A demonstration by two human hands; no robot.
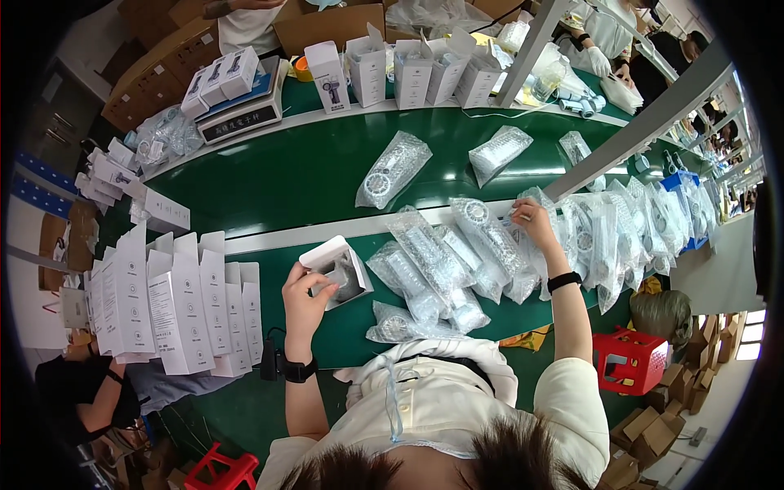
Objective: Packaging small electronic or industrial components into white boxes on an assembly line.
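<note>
My left hand (305, 296) grips the near-left edge of an open white box (357, 282), its thumb at the opening. The box is tilted so its inside shows. My right hand (531, 220) reaches out to the right, fingers pinched on the top of a clear bubble-wrap bag (535, 198) among the pile. Between my hands lies a heap of bubble-wrapped packages (429, 257); through some wraps a round white grille shows, like that of a handheld fan. A long row of similar bagged packages (625, 229) continues to the right.
Open white boxes (184, 314) stand upright at left. On the green conveyor (269, 184) beyond lie several bagged packages (394, 170). A scale (241, 114) carrying boxes and more open boxes (412, 73) line the far side. A slanted metal post (645, 118) rises at right. Other people work nearby.
</note>
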